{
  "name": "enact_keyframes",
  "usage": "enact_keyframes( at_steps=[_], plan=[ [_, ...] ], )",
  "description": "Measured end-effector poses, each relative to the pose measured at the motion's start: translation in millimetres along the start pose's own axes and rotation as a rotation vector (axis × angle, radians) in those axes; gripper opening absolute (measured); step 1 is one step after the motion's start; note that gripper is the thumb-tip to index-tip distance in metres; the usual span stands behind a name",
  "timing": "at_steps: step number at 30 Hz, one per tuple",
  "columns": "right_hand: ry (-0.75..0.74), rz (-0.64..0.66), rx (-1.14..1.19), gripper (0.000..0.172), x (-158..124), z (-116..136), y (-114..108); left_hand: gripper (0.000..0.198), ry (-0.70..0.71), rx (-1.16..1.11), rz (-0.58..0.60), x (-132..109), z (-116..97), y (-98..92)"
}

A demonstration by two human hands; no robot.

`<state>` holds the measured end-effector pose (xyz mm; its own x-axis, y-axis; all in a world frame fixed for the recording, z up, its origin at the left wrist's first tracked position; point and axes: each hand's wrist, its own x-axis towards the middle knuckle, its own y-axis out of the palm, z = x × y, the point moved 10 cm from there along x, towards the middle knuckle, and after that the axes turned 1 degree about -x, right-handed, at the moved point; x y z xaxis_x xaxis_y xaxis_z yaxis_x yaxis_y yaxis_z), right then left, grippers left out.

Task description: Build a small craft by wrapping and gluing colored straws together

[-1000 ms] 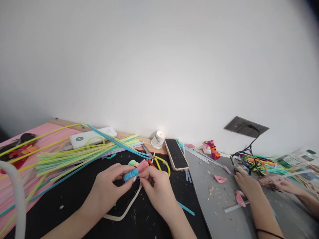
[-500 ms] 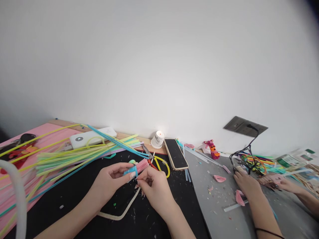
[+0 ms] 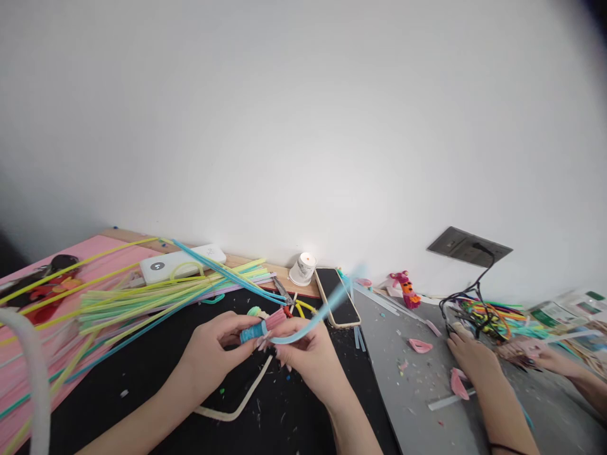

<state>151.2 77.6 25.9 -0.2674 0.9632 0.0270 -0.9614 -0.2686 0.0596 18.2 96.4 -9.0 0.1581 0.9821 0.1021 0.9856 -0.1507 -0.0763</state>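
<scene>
My left hand (image 3: 213,344) grips a small pipe-cleaner piece with a coiled blue body (image 3: 253,331), a pink bundle (image 3: 275,319) at its right end and a bit of pale green at the top. Close against it, my right hand (image 3: 308,360) pinches a light blue pipe cleaner (image 3: 322,311). That strand curves up and right over the phone, its far end blurred. A cream pipe cleaner (image 3: 246,401) lies bent on the black mat (image 3: 284,423) below. Behind my right hand are scissors (image 3: 282,289), their handles partly hidden.
Loose pipe cleaners (image 3: 165,297) spread at left beside a white power bank (image 3: 183,264). A white cup-shaped candle (image 3: 302,270) and phone (image 3: 337,297) stand along the back. At right, another person's hands (image 3: 469,354) work near black cables (image 3: 474,297); a pink-orange figure (image 3: 405,289) lies behind.
A light blue strand now sticks out from my right hand toward the upper right. My right fingers have shifted along the pink end, while my left hand keeps its hold.
</scene>
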Motion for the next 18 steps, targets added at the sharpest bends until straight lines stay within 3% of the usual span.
enact_keyframes(
  at_steps=[10,18],
  plan=[
    [-0.08,-0.142,0.012,0.026,3,-4,-21,0.019,0.064,0.329,0.178,-6,-15,18.8],
    [-0.016,-0.298,0.058,0.026,3,-10,-41,0.018,0.078,0.285,0.289,-9,-15,34.3]
  ],
)
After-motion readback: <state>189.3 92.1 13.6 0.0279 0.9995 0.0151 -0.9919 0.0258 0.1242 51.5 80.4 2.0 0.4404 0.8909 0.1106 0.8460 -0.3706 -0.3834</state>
